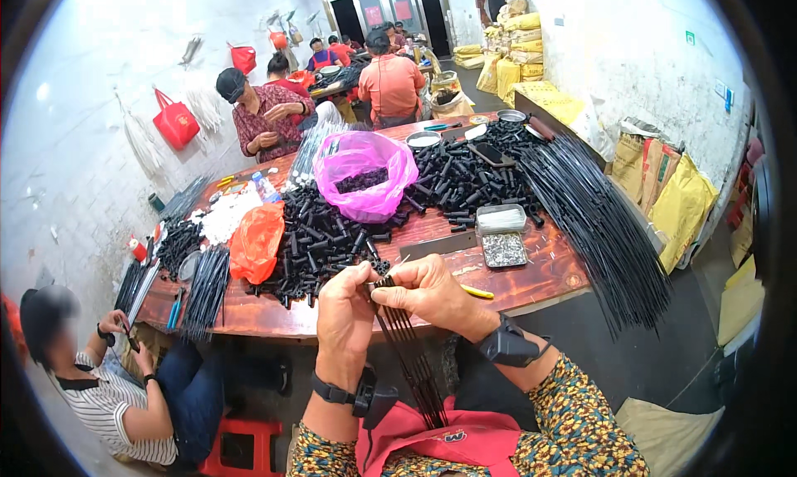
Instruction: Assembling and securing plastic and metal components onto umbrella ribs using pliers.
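My left hand (347, 307) and my right hand (427, 293) meet over the near edge of the wooden table (531, 279). Together they pinch the top of a bundle of thin black rods (411, 357) that hangs down toward my lap. A small black cap sits at the rods' upper end between my fingertips. Just beyond my hands lies a heap of short black plastic tubes (320, 240). Black bands are strapped on both my wrists.
A pink bag (365, 171) and an orange bag (256, 240) sit among the tubes. A long sheaf of black rods (602, 220) overhangs the table's right side. A clear box of small metal parts (502, 238) lies near. A seated person (108, 386) is at my left; others sit farther back.
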A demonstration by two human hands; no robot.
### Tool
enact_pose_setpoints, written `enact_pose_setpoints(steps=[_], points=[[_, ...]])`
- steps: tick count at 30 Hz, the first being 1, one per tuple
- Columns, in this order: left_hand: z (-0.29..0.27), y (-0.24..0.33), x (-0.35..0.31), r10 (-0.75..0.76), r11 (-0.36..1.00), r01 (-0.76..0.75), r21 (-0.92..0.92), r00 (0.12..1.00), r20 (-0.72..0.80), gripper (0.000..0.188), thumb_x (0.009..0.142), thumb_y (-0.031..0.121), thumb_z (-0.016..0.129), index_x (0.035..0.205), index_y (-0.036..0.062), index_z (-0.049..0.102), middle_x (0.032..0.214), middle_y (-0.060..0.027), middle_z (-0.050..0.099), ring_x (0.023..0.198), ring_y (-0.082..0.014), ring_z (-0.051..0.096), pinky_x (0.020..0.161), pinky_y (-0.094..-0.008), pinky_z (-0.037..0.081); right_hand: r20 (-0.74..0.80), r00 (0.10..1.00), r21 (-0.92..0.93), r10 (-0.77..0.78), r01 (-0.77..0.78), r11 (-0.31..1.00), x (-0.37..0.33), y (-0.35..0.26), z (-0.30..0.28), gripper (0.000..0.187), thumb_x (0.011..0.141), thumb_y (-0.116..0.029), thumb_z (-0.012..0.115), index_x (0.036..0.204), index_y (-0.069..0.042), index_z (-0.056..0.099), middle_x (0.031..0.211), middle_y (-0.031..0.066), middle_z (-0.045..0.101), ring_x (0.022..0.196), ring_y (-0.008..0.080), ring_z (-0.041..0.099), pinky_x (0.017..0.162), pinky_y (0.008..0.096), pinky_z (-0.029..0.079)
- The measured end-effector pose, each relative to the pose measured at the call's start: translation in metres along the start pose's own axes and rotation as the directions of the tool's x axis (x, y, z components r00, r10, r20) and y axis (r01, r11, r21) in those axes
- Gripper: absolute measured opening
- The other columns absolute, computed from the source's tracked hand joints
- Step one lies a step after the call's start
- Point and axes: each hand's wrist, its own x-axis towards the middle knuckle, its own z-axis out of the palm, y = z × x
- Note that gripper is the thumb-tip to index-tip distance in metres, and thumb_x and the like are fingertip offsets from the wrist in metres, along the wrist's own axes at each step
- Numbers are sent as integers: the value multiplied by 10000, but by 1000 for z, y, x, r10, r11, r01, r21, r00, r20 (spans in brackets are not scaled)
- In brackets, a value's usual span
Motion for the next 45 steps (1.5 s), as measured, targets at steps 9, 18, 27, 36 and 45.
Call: enact_pose_setpoints(steps=[9,18,27,36,45], points=[[-4,-14,20,-103,977,104,-186,995,16,111,913,131,603,878,35,648,841,-32,622,793,-123,563,716,-286,441,18,998,53,65,-66,996,14,7,-22,204,876,-131,687,710,-25,635,660,-14,621,617,23,556,509,200,408],[-4,-26,22,-12,1000,12,-6,994,112,92,878,38,637,955,-10,650,873,-32,638,776,-122,578,701,-271,459,5,998,54,61,-61,997,17,20,-33,183,898,-124,654,768,4,658,674,1,625,615,38,553,528,210,433],[4,-41,26,152,985,-151,83,988,-12,55,875,24,636,914,-15,645,824,-32,635,706,-98,566,641,-238,442,-101,995,-87,11,-20,996,18,27,-38,183,887,-100,640,752,23,649,647,-7,599,607,34,520,514,233,417],[3,-44,30,115,992,-109,59,989,-93,62,893,44,624,935,5,648,854,-12,633,749,-95,569,704,-252,457,-30,997,83,75,-72,994,20,37,-37,114,892,-80,630,842,19,654,749,-19,620,689,39,549,595,224,460],[-35,-52,19,115,954,-64,293,980,-161,251,912,117,617,1120,-23,618,948,-65,652,810,-145,619,710,-287,517,-48,997,138,66,-59,989,27,43,-42,140,913,-91,618,979,21,670,815,-1,663,714,43,581,601,225,490]])
